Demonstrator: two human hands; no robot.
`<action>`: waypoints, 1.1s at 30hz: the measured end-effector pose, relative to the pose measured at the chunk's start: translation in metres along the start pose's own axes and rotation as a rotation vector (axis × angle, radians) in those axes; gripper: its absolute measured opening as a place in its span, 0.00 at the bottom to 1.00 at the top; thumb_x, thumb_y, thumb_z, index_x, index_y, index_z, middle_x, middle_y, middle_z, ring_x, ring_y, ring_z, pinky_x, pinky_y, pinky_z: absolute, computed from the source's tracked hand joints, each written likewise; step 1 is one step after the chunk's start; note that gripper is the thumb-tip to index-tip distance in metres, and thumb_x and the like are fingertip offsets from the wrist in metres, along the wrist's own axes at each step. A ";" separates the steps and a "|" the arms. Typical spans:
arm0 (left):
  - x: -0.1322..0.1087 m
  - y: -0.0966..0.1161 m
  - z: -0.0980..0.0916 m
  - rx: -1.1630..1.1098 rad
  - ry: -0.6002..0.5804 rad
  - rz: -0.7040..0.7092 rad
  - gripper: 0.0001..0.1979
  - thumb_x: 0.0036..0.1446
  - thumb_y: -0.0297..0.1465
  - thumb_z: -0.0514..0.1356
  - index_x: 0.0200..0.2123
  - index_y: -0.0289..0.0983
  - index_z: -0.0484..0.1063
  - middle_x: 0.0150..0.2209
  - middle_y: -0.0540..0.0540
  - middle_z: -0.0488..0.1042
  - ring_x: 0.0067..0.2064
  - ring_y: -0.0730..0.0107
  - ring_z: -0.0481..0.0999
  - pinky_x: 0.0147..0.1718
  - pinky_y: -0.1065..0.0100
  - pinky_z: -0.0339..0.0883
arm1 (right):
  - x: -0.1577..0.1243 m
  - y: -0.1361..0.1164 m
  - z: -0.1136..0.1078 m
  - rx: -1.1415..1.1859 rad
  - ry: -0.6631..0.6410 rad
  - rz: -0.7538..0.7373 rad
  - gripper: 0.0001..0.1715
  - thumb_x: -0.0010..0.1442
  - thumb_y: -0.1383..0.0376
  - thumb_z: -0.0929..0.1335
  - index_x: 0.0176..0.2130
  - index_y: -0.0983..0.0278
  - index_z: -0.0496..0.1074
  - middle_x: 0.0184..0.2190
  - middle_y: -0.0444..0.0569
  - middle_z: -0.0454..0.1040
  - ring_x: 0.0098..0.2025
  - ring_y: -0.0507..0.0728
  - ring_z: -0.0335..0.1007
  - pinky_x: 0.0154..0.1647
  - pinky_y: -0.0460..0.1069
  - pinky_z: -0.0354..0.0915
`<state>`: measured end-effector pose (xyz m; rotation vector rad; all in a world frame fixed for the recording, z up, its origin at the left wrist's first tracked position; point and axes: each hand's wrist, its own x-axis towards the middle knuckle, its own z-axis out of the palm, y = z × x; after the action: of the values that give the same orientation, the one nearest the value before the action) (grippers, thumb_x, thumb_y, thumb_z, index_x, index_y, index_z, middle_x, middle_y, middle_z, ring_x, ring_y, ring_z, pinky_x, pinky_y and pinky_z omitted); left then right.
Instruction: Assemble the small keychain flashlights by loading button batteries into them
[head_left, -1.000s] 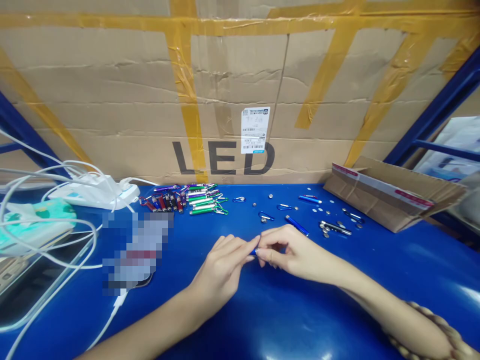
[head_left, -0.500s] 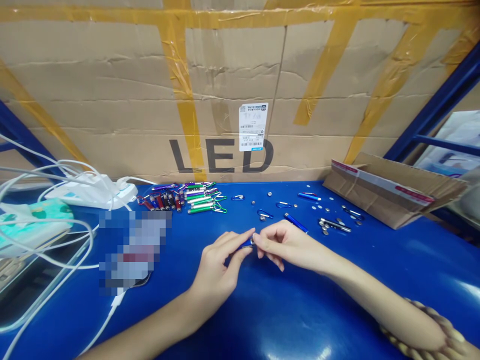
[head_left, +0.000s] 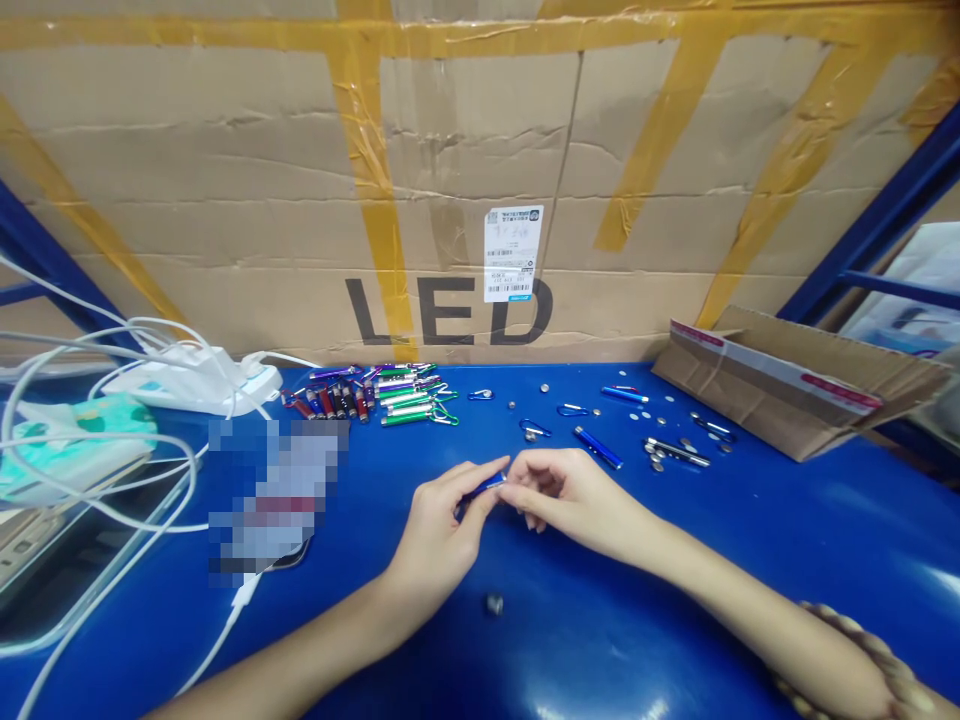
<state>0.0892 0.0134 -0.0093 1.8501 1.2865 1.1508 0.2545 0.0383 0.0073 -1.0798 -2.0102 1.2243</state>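
Note:
My left hand point(head_left: 442, 520) is closed around a slim blue mini flashlight tube point(head_left: 487, 487), held slantwise above the table. The thumb and forefinger of my right hand point(head_left: 559, 490) pinch the tube's right end; any smaller part between the fingertips is hidden. Below my hands, a small dark, shiny piece point(head_left: 493, 604) lies on the blue tabletop point(head_left: 420, 680), too blurred to name. Just beyond my right hand are another blue tube point(head_left: 598, 448), a blue carabiner clip point(head_left: 535, 428) and a dark tube point(head_left: 677, 452) among several button cells point(head_left: 657, 465).
Several colourful mini flashlights with clips point(head_left: 405, 400) are grouped at the back left. A phone point(head_left: 289, 555), white cables point(head_left: 187, 440) and a power strip point(head_left: 259, 385) occupy the left. An open cardboard box point(head_left: 772, 390) stands at right, and a large taped carton point(head_left: 285, 200) walls off the back.
The small dark piece now lies on the table below my hands, where none was visible before. Both hands stay together at the tube, and the view has shifted slightly.

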 end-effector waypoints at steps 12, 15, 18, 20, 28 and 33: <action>0.013 -0.014 -0.002 -0.089 0.085 -0.211 0.15 0.55 0.33 0.55 0.43 0.34 0.74 0.29 0.47 0.77 0.35 0.67 0.75 0.39 0.69 0.66 | -0.012 -0.010 0.008 -0.152 -0.446 -0.225 0.21 0.43 0.56 0.74 0.37 0.63 0.75 0.28 0.42 0.69 0.24 0.46 0.61 0.25 0.40 0.59; 0.013 -0.012 -0.002 -0.093 0.083 -0.210 0.15 0.55 0.33 0.55 0.44 0.34 0.74 0.29 0.47 0.77 0.35 0.68 0.75 0.38 0.70 0.66 | -0.020 -0.013 0.015 -0.227 -0.516 -0.294 0.24 0.42 0.55 0.74 0.40 0.61 0.76 0.30 0.41 0.71 0.24 0.45 0.61 0.22 0.40 0.56; 0.012 -0.011 -0.002 -0.078 0.073 -0.215 0.16 0.56 0.33 0.54 0.44 0.34 0.74 0.29 0.47 0.77 0.36 0.67 0.75 0.39 0.70 0.65 | -0.028 -0.014 0.023 -0.282 -0.541 -0.342 0.18 0.48 0.56 0.72 0.40 0.60 0.76 0.31 0.40 0.73 0.25 0.44 0.64 0.24 0.40 0.56; 0.012 -0.010 -0.002 -0.071 0.065 -0.215 0.16 0.56 0.34 0.54 0.44 0.34 0.73 0.30 0.46 0.77 0.36 0.67 0.74 0.39 0.69 0.65 | -0.032 -0.014 0.028 -0.313 -0.553 -0.384 0.13 0.52 0.58 0.70 0.39 0.59 0.77 0.32 0.40 0.73 0.28 0.44 0.67 0.28 0.39 0.57; 0.014 -0.012 -0.003 -0.112 0.079 -0.221 0.15 0.57 0.33 0.54 0.45 0.33 0.72 0.30 0.46 0.75 0.36 0.68 0.73 0.40 0.69 0.64 | -0.026 -0.009 0.028 -0.450 -0.333 -0.323 0.10 0.53 0.65 0.69 0.38 0.61 0.76 0.32 0.41 0.73 0.27 0.45 0.68 0.28 0.40 0.59; 0.012 -0.006 -0.004 -0.149 0.095 -0.211 0.14 0.57 0.33 0.53 0.44 0.35 0.72 0.33 0.46 0.75 0.36 0.69 0.73 0.38 0.70 0.64 | -0.010 -0.001 0.009 -0.694 -0.042 -0.156 0.10 0.54 0.67 0.66 0.37 0.63 0.74 0.33 0.45 0.73 0.26 0.48 0.66 0.26 0.43 0.59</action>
<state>0.0850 0.0268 -0.0091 1.5295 1.3730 1.1965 0.2528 0.0252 0.0042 -1.1629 -2.5753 0.4629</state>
